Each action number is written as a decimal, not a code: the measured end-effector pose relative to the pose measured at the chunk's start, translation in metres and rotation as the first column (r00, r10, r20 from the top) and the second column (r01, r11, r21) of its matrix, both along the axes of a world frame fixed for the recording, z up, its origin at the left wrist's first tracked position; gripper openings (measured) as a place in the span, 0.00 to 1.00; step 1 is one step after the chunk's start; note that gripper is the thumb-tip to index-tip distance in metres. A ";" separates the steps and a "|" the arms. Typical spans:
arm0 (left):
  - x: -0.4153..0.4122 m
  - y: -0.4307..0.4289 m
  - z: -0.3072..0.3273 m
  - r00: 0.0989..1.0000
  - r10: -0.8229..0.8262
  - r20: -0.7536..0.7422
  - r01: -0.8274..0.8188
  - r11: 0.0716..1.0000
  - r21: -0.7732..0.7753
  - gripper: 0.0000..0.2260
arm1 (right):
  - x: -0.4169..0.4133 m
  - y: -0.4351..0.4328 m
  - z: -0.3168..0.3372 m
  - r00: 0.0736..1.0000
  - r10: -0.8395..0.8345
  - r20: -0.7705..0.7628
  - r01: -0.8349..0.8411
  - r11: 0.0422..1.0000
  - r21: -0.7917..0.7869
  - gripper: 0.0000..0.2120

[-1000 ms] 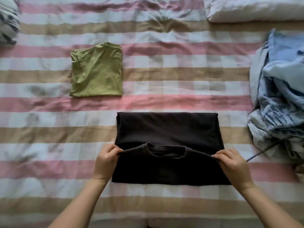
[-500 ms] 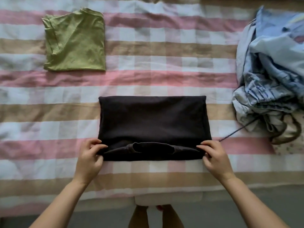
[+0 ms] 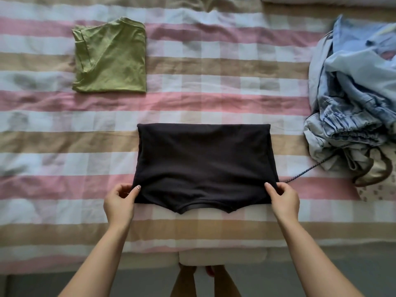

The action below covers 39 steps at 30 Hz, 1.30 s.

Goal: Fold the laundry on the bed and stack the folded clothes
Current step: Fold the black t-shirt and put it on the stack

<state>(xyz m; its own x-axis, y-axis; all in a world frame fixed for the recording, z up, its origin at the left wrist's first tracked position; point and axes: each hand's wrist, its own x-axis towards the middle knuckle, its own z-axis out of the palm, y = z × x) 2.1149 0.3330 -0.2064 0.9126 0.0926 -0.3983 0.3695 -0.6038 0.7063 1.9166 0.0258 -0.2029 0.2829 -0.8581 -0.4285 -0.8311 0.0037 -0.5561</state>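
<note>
The folded black knit T-shirt (image 3: 203, 161) lies flat as a wide rectangle on the pink, beige and white striped bed cover (image 3: 214, 103), close to the middle of the bed's near edge. A curved collar band shows along the shirt's near side.

The left hand (image 3: 119, 202) pinches the shirt's near left corner, with the thumb on top and the fingers curled under the cloth. The right hand (image 3: 282, 200) pinches the near right corner in the same manner.

A folded olive-green cotton T-shirt (image 3: 111, 58) lies toward the far left of the bed, well apart from the black shirt. A heap of unfolded pale blue denim and cotton garments (image 3: 353, 93) occupies the right edge. A thin dark braided cord (image 3: 300, 175) runs from the heap and ends just beside the right hand. A beige patterned fabric item with a brown strap (image 3: 377, 168) lies against the heap's near side. A white pillow (image 3: 321, 0) sits at the far right corner.
</note>
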 end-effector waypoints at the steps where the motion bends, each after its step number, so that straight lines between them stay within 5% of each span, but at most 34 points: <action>1: -0.002 0.000 0.001 1.000 0.005 0.004 -0.005 1.000 -0.011 0.09 | -0.002 -0.001 0.001 1.000 -0.014 0.009 0.014 0.999 -0.030 0.09; 5: -0.010 -0.002 0.003 0.999 -0.025 -0.042 0.026 0.999 0.018 0.07 | -0.005 -0.003 0.001 0.998 -0.056 -0.002 0.056 0.995 -0.078 0.09; 8: -0.010 -0.007 0.007 0.987 -0.143 0.079 0.119 0.962 0.247 0.06 | -0.001 -0.005 0.000 0.998 -0.066 -0.022 0.064 0.994 -0.088 0.10; 11: -0.010 -0.036 0.014 0.790 -0.515 0.333 0.442 0.855 0.273 0.13 | 0.008 -0.006 0.003 0.996 -0.085 0.041 0.090 0.987 -0.132 0.13; 15: 0.003 -0.108 0.001 0.485 -0.833 0.265 0.762 0.552 0.339 0.20 | 0.016 -0.010 -0.001 0.998 -0.060 -0.014 0.059 0.996 -0.066 0.16; 22: 0.055 -0.132 -0.035 0.651 -0.754 -0.088 0.640 0.482 0.599 0.29 | 0.018 -0.017 -0.008 0.996 -0.031 -0.081 0.030 0.999 -0.017 0.13; 25: 0.026 -0.168 -0.016 0.635 -0.770 0.053 0.646 0.568 0.510 0.28 | 0.014 -0.014 0.000 0.995 -0.104 0.004 0.104 0.993 0.062 0.13; 27: -0.004 -0.201 -0.002 0.500 -0.830 0.250 0.706 0.557 0.437 0.21 | 0.010 -0.009 0.005 0.986 -0.161 0.044 0.155 0.981 0.113 0.12; 29: -0.033 -0.241 0.009 0.430 -0.853 0.295 0.789 0.514 0.336 0.15 | 0.006 -0.007 0.007 0.972 -0.220 0.083 0.203 0.964 0.171 0.12; 33: -0.065 -0.315 0.009 0.582 -0.812 0.033 0.805 0.582 0.117 0.17 | 0.004 -0.004 0.005 0.901 -0.387 0.197 0.316 0.896 0.313 0.13; 39: -0.067 -0.356 -0.001 0.730 -0.682 -0.043 0.678 0.715 0.170 0.23 | 0.007 0.007 0.014 0.775 -0.566 0.282 0.447 0.806 0.389 0.17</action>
